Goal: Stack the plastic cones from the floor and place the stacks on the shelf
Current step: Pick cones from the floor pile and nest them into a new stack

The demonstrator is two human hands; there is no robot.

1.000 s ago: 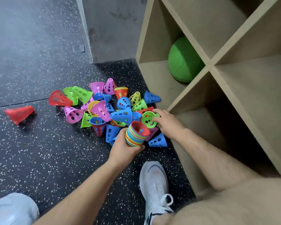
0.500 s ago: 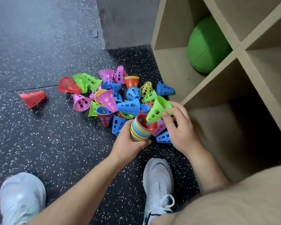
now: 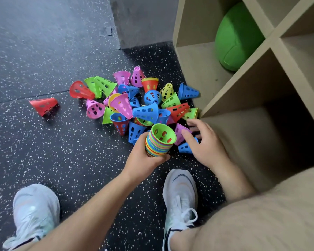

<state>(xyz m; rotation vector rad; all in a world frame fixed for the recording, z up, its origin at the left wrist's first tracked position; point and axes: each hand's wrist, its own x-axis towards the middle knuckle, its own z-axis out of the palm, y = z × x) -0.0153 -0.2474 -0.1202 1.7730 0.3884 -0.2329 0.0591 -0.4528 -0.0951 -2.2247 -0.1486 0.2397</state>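
My left hand grips a nested stack of coloured cones, wide end up, with a green cone innermost. My right hand hovers just right of the stack, fingers spread and relaxed over a purple cone and a blue cone on the floor; it holds nothing. A pile of loose perforated cones in pink, blue, green, red and yellow lies on the floor beyond the stack. One red cone lies apart at the left. The wooden cubby shelf stands at the right.
A green ball fills the upper cubby. The lower cubby beside my right hand is dark inside. My two white shoes stand on the speckled black floor near the pile. A grey wall corner rises behind the pile.
The green cone that my right hand held has gone into the top of the stack. My right hand let go and moved down towards the purple and blue cones.
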